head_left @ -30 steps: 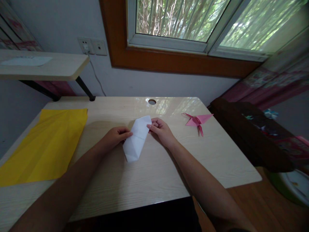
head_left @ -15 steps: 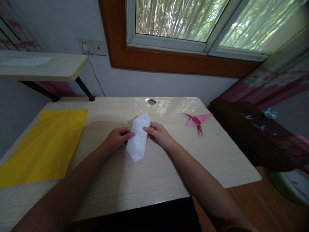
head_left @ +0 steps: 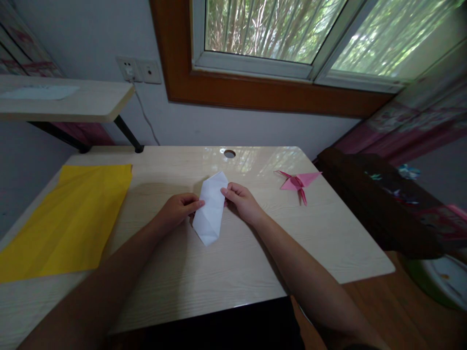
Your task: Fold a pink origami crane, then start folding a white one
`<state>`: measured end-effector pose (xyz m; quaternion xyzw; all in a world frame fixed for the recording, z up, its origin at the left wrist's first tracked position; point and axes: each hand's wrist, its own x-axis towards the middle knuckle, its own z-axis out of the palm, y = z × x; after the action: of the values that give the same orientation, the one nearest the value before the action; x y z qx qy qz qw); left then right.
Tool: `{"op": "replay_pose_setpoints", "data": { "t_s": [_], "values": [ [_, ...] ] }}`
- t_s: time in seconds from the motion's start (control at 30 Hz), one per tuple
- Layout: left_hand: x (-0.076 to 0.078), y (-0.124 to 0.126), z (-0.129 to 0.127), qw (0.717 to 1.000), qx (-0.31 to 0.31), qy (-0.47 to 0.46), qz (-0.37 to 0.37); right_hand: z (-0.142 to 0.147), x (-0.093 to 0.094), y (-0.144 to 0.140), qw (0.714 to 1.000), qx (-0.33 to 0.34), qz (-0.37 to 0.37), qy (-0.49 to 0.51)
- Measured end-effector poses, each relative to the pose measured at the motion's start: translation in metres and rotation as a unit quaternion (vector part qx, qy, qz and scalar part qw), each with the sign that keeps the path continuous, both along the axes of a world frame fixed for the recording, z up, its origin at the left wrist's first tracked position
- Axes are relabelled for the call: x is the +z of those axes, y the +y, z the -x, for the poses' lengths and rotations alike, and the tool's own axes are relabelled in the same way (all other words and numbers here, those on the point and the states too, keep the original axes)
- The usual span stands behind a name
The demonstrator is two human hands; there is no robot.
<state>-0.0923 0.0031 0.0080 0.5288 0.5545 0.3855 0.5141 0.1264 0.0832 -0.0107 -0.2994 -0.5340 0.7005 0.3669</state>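
Note:
A piece of folded white paper (head_left: 211, 209), long and with pointed ends, is held tilted just above the desk. My left hand (head_left: 180, 208) pinches its left edge, thumb on the front face and fingers behind. At the upper right edge, my right hand (head_left: 241, 200) grips it the same way, with the thumb at the rim. Creases show on the lower part of the paper; its back is hidden. To the right of my hands lies a pink folded-paper figure (head_left: 297, 183) with thin dark-pink limbs.
A large yellow sheet (head_left: 76, 218) covers the left side of the pale wooden desk (head_left: 277, 257). A raised shelf (head_left: 98, 104) on black legs stands at the back left. The desk has a round cable hole (head_left: 229, 154) near the wall. Dark furniture (head_left: 379, 209) stands to the right.
The white paper has shifted very slightly to the right. My right thumb has slid a little up and outward toward the paper's edge. Both hands keep their hold.

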Motion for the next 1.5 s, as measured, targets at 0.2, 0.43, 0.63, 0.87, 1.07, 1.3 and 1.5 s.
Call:
{"op": "replay_pose_setpoints", "data": {
  "t_s": [0.2,0.43,0.63,0.87,1.07,1.3,1.5],
  "values": [
    [-0.002,0.0,0.001,1.0,0.008,-0.005,-0.007,0.0,0.006,-0.004,0.996,0.039,-0.053,-0.062],
    [-0.002,0.0,0.004,0.999,-0.026,0.038,-0.017,0.001,0.009,-0.005,0.994,0.041,-0.057,-0.081],
    [-0.003,0.0,0.002,0.994,-0.074,0.075,-0.007,0.002,0.005,-0.002,0.995,0.009,-0.052,-0.087],
    [-0.001,0.0,0.002,0.993,-0.092,0.07,-0.005,0.0,0.003,0.0,0.993,-0.039,-0.076,-0.083],
    [-0.002,-0.001,-0.003,0.996,-0.088,-0.011,0.011,-0.001,0.007,0.001,0.985,-0.119,-0.09,-0.088],
    [-0.003,-0.002,-0.003,0.999,-0.019,0.033,-0.002,-0.002,0.015,0.002,0.98,-0.15,-0.101,-0.085],
    [-0.008,0.002,0.002,0.998,0.065,-0.001,-0.027,-0.004,0.006,0.007,0.993,-0.103,-0.045,-0.033]
  ]
}}
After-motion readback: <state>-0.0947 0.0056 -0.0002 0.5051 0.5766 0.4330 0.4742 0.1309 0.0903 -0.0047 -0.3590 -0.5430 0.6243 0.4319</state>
